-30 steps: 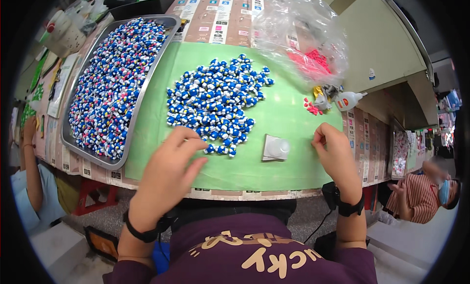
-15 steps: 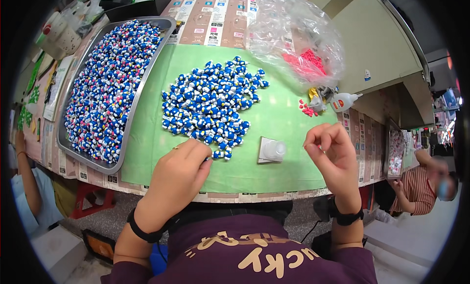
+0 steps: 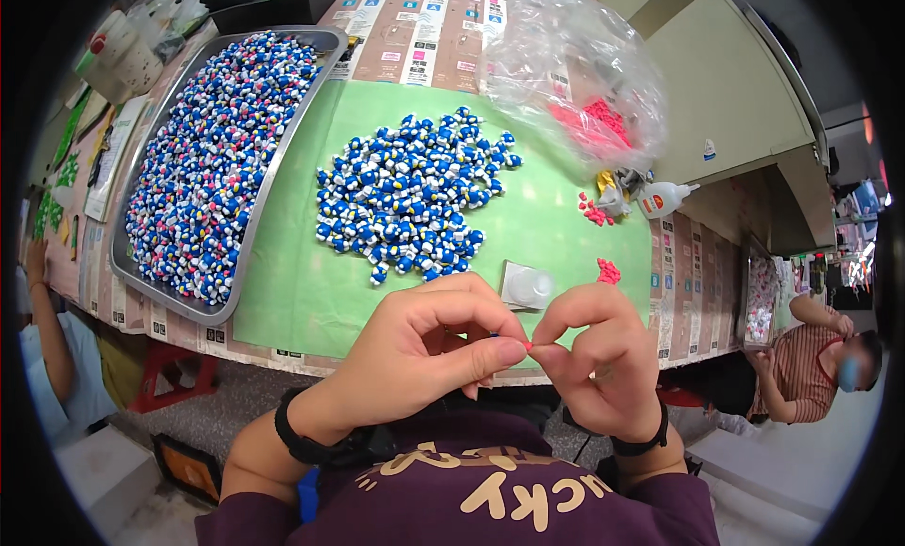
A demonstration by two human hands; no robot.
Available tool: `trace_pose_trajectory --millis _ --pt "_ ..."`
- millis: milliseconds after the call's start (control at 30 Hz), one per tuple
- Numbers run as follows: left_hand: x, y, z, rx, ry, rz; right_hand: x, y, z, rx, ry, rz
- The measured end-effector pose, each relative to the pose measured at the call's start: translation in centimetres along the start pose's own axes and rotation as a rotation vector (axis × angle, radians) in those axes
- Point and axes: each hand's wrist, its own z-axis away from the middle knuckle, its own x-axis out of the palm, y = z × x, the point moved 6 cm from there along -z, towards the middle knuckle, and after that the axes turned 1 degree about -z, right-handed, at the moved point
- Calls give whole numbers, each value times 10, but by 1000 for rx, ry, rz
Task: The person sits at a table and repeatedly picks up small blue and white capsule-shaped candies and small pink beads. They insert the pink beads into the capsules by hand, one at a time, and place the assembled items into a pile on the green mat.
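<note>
My left hand [image 3: 426, 350] and my right hand [image 3: 594, 358] meet close to my chest, fingertips touching. Between them sits a tiny red piece [image 3: 529, 345], pinched by my right fingertips, and my left hand grips a small blue figure that is mostly hidden. A pile of small blue-and-white figures [image 3: 407, 197] lies on the green mat [image 3: 292, 282] beyond my hands. A small clear dish on a white square [image 3: 530, 285] sits just past my fingers, with a little heap of red pieces [image 3: 609, 271] to its right.
A metal tray [image 3: 179, 301] heaped with blue, white and pink figures stands at left. A clear plastic bag [image 3: 575, 75] holding red pieces lies at back right, a small glue bottle [image 3: 660, 199] beside it. Other people sit at far left and lower right.
Both hands left the mat and came together near my chest; the left brought a figure from the pile, the right brought a red piece.
</note>
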Motion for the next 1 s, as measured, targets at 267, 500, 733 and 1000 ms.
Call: trace_pose_trajectory --millis 267,500,733,1000 --pt "-4 -5 -2 28 42 6 -13 6 -12 110 -142 41" --pt "-40 2 15 7 140 40 -21 59 -10 270 -224 316" --pt "-52 8 17 202 236 -112 -16 60 -14 283 -302 459" --pt "-48 1 15 50 193 43 -26 36 -17 357 -50 17"
